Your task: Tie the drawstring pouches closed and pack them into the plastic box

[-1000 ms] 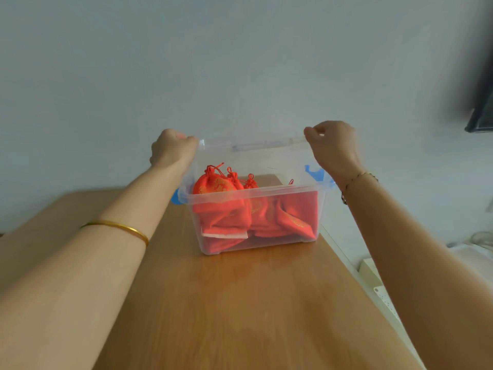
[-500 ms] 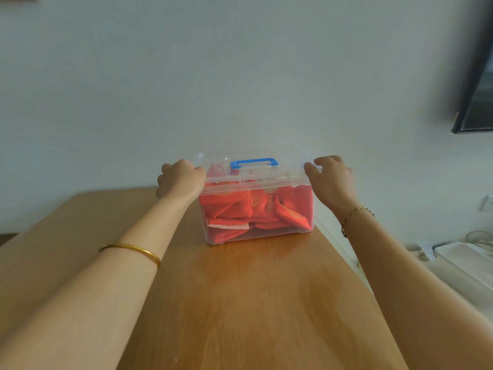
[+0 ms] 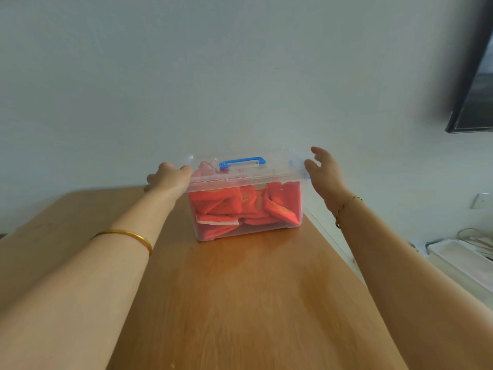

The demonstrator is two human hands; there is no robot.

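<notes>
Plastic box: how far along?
Done: red drawstring pouches sit packed in the clear plastic box, clear lid with blue handle on top. In hand: left hand grips the lid's left end; right hand open at the right. Left: side latches, state unclear.

Table far edge blocked by box, flanked by left hand, right hand; near half left open.

Pale wall behind wooden table, dark screen right.
</notes>
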